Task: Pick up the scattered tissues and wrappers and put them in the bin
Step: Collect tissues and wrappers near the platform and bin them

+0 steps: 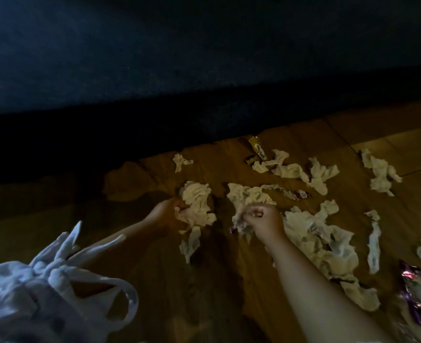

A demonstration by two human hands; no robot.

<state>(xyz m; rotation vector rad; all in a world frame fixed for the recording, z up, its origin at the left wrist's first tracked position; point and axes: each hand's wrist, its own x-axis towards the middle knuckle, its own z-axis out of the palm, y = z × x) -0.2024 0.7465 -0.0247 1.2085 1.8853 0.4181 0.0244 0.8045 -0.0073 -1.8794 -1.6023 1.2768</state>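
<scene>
Several crumpled white tissues lie scattered over the wooden floor (pixel 204 293). My left hand (pixel 166 214) is closed on a bunch of tissues (pixel 197 206) at the middle of the view. My right hand (pixel 264 221) is closed on another crumpled tissue (pixel 246 196) just to its right. A long tissue heap (pixel 323 241) stretches along my right forearm. A yellow wrapper (pixel 257 148) lies near the dark furniture edge, a small purple wrapper (pixel 301 194) sits behind my right hand, and a shiny purple wrapper (pixel 420 293) rests at the right edge. No bin is in view.
A dark blue upholstered piece of furniture (pixel 204 58) fills the upper half, with deep shadow under its edge. A white plastic bag with knotted handles (pixel 43 288) sits at the lower left, close to my left forearm.
</scene>
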